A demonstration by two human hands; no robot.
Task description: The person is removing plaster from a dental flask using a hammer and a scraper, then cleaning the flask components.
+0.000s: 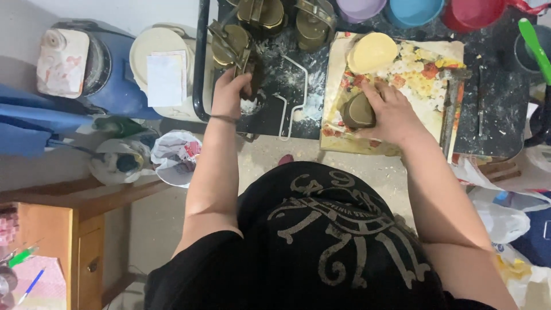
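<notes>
- Nearest to us, our right hand [390,112] is curled tight over a dark metal mould [357,111], pressing it on the flowered board [427,74] near the worktop's [499,92] front edge.
- Our left hand [231,92] is closed around a second mould [251,72] at the left edge, over a small heap of flour [249,105].
- A yellow dough disc [372,53] lies on the board's far part, not shaped yet, so we judge that work remains.
- Several moulds [313,23] wait at the far edge.
</notes>
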